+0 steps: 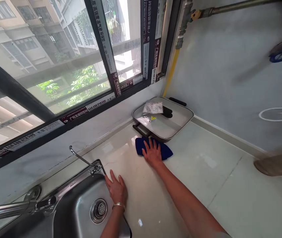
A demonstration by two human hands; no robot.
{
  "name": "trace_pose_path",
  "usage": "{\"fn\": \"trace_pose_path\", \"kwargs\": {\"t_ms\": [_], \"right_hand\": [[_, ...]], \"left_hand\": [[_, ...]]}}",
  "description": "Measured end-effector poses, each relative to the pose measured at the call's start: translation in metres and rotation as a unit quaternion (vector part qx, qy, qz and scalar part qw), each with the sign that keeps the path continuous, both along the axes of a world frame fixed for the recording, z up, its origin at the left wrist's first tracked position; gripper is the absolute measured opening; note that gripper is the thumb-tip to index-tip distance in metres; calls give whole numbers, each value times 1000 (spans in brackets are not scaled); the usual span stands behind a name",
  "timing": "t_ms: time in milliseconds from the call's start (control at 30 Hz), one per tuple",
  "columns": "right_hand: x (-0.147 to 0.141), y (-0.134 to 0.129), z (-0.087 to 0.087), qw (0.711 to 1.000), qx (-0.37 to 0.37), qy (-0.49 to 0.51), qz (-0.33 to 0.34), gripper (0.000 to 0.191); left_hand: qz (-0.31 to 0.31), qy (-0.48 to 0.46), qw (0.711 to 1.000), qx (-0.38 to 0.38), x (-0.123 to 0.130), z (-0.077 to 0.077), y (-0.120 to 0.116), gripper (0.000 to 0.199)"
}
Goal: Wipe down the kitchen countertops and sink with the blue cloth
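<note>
My right hand (153, 152) lies flat with spread fingers on a dark blue cloth (165, 152), pressing it to the pale, glossy countertop (136, 175). Just beyond the cloth stands a square electric pan (178, 119) with a glass lid and dark side handles; the cloth's far edge reaches its near handle. A silvery bubble-wrapped item (153, 107) rests on the lid beside the dark lid knob. My left hand (116, 188), a bracelet at its wrist, rests open at the right rim of the steel sink (81, 191), its fingers apart and holding nothing.
A slim curved tap (82, 159) rises at the sink's back corner, and a thicker chrome faucet (9, 208) juts in from the left. Behind the counter runs a dark-framed window (86, 112). A yellow gas pipe (172, 71) descends the corner; a white cable (277, 114) hangs at right.
</note>
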State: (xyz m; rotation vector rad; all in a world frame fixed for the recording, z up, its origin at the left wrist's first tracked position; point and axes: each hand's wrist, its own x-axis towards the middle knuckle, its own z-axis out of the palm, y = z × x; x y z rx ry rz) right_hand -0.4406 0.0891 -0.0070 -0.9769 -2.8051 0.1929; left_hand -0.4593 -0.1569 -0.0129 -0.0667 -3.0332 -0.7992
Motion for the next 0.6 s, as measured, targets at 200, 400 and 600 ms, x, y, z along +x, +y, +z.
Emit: {"fn": "trace_pose_path", "kwargs": {"t_ms": [200,400,600], "right_hand": [[27,-46,3,1000,-7,-2,-26,56],[101,-108,8,986,-65,-9,154,60],[205,-143,11,962,-89,-15,258,73]], "left_hand": [[-6,9,1000,-2,0,-1,1,61],[-10,6,1000,-15,-1,-4,0,61],[-13,14,1000,-4,0,2,0,60]]}}
